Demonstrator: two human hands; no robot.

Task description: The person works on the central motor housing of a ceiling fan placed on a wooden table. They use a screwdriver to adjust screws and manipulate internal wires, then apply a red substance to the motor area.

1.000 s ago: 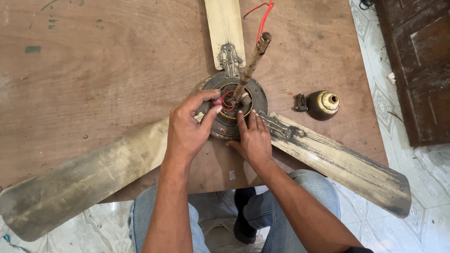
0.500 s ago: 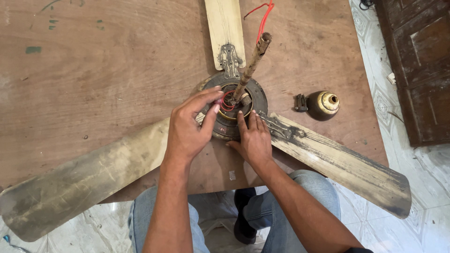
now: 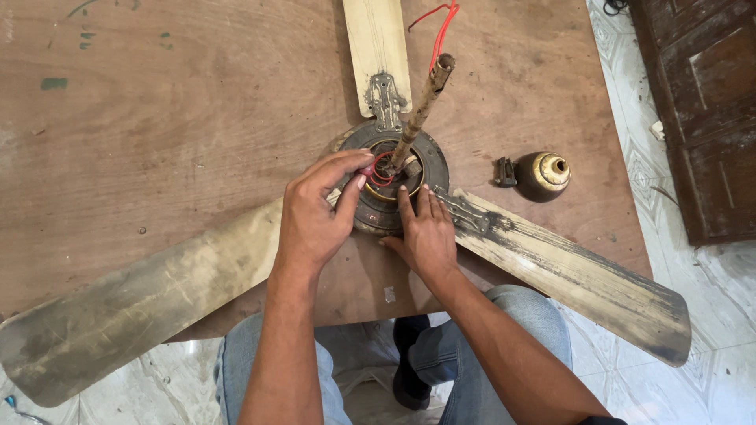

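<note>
Nothing has visibly shifted since the earlier frames: both hands stay at the hub of the ceiling fan motor [image 3: 394, 177], which lies on the wooden board [image 3: 157, 118]. Left hand [image 3: 315, 216] pinches the red wire [image 3: 376, 169] between thumb and fingertips beside the down rod [image 3: 421, 106]. Right hand [image 3: 425, 232] rests open, fingertips pressing the motor's rim, grasping nothing.

A brown plywood board [image 3: 157, 118] lies over pale patterned floor tiles [image 3: 709, 275] beside dark wooden furniture [image 3: 701, 102].
</note>
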